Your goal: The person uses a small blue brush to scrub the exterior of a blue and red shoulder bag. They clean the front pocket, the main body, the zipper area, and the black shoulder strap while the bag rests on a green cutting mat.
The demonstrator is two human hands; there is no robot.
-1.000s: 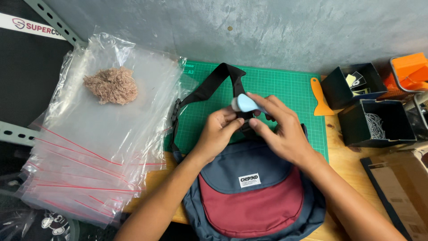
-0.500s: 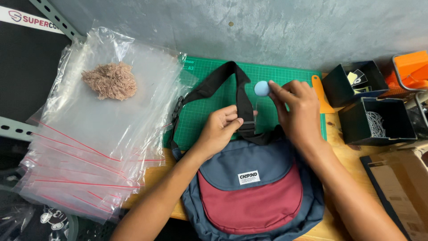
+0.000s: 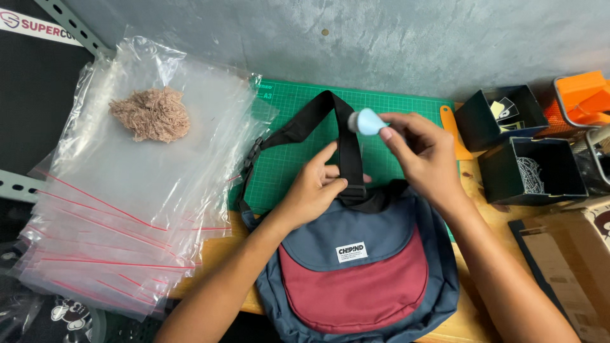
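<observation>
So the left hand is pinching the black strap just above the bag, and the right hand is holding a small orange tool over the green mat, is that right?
Not quite. The head view shows the tool in the right hand is light blue, not orange; the orange item is a scraper lying on the green mat. The left hand does pinch the black strap above the bag.

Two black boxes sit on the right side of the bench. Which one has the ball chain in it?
The nearer black box, closer to the person, holds the pale chain. The farther box, toward the wall beside the orange scraper, holds small cards or tags instead.
</observation>
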